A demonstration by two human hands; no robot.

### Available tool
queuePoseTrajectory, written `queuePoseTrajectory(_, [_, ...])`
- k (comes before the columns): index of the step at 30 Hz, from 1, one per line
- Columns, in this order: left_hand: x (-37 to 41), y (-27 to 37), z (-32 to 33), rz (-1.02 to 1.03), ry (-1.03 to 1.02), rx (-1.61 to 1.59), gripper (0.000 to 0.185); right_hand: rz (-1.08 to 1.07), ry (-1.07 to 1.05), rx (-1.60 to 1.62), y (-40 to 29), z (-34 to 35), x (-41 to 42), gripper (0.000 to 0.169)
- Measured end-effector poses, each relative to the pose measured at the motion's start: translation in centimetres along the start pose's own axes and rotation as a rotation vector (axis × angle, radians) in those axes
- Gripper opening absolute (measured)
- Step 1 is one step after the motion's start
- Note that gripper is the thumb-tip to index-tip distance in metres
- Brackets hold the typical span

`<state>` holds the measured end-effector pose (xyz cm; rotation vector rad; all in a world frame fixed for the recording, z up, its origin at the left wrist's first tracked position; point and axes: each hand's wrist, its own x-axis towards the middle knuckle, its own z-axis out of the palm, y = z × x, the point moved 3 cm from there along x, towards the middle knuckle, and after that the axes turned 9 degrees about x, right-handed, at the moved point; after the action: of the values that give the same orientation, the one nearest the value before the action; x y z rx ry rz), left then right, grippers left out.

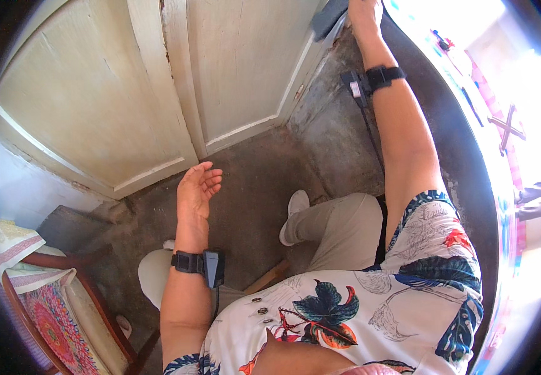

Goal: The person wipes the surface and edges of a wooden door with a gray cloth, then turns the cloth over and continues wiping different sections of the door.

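My left hand (pixel 200 187) hangs in front of a cream-painted double door (pixel 240 70), nearest the gap between its two panelled leaves. Its fingers are loosely curled and apart, with nothing in them. My right hand (pixel 366 16) reaches up to the top edge of the view, where its fingers are partly cut off. Beside it, by the door's right edge, is a dark grey object (pixel 329 19), perhaps a cloth. Whether the right hand grips it, I cannot tell. Each wrist wears a black strap; one has a small device (pixel 213 268) with a cable.
At right curves a table (pixel 481 164) with a bright top, bearing a cross-shaped wooden piece (pixel 507 126) and small items. A wooden chair (pixel 104 309) stands at left, draped with a striped cloth (pixel 17 248) and a colourful patterned one (pixel 57 323). Below is a dark concrete floor (pixel 251 206).
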<state>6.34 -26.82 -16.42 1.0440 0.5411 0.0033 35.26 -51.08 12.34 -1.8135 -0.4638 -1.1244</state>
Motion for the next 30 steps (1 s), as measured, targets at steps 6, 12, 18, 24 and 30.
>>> queuePoseTrajectory(6, [0.1, -0.2, 0.2, -0.004, -0.004, 0.0, 0.023, -0.297, -0.035, -0.405, 7.4, 5.3, -4.8, 0.041])
queuePoseTrajectory(12, [0.0, -0.7, 0.5, -0.022, -0.039, 0.034, 0.026, -0.138, -0.071, -0.194, 10.9, 6.0, -12.0, 0.047])
queuePoseTrajectory(18, [0.3, -1.4, 1.3, -0.042, -0.053, 0.039, 0.025, 0.142, -0.156, -0.121, 15.2, 5.8, -17.8, 0.048])
queuePoseTrajectory(24, [0.5, -1.6, 1.9, -0.077, -0.043, 0.067, 0.022, 0.714, -0.348, -0.095, 20.2, 4.7, -23.8, 0.041])
queuePoseTrajectory(30, [0.9, -1.6, 1.8, -0.062, -0.058, 0.064, 0.024, 0.942, -0.065, 0.224, 23.4, 4.0, -19.9, 0.043])
